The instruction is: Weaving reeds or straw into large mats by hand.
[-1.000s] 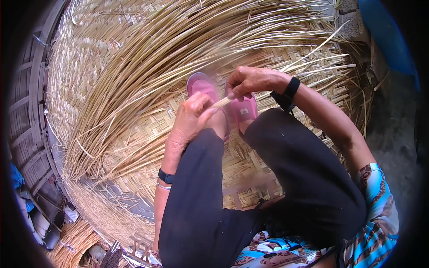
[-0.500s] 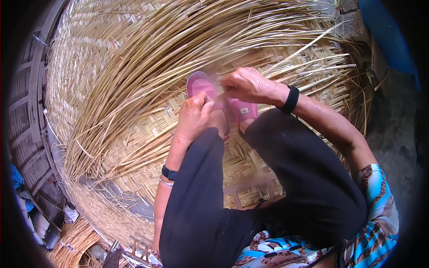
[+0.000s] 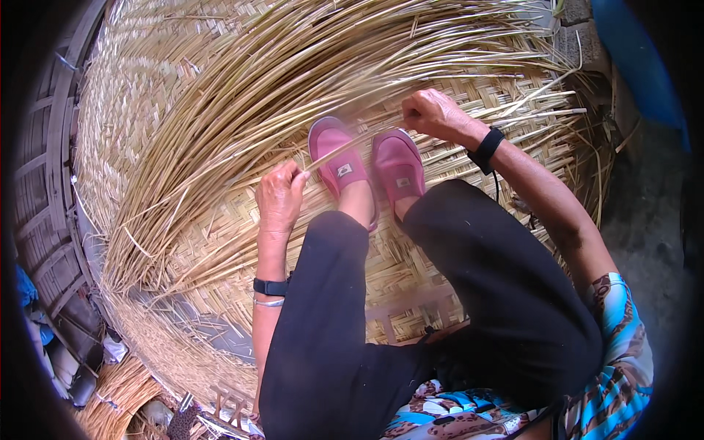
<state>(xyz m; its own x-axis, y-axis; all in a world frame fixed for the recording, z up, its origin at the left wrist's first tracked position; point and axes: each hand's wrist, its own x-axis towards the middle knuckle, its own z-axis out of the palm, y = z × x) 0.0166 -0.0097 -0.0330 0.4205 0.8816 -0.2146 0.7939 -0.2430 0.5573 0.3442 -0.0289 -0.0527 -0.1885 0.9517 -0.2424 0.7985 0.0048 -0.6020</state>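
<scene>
My left hand point(image 3: 281, 194) pinches one end of a thin dry straw stalk point(image 3: 345, 149). The stalk stretches slanting up to the right, above my pink shoes point(image 3: 400, 163), toward my right hand point(image 3: 438, 116). My right fist is closed around its other end, though the grip itself is partly hidden by the curled fingers. Just beyond my hands, a thick curved heap of long straw stalks point(image 3: 220, 121) spreads over a woven mat point(image 3: 139, 88). A looser row of stalks point(image 3: 517, 125) lies beside my right hand and continues past my feet to the lower left.
Dark slatted panels point(image 3: 55, 172) line the left edge. At the lower left sits another straw bundle point(image 3: 121, 396). Grey blocks point(image 3: 579, 44) and a blue sheet-like thing point(image 3: 638, 66) stand at the upper right.
My hands have moved apart, the left one leftward and the right one up and rightward. The stalk now shows stretched between them, and both shoes are in fuller view.
</scene>
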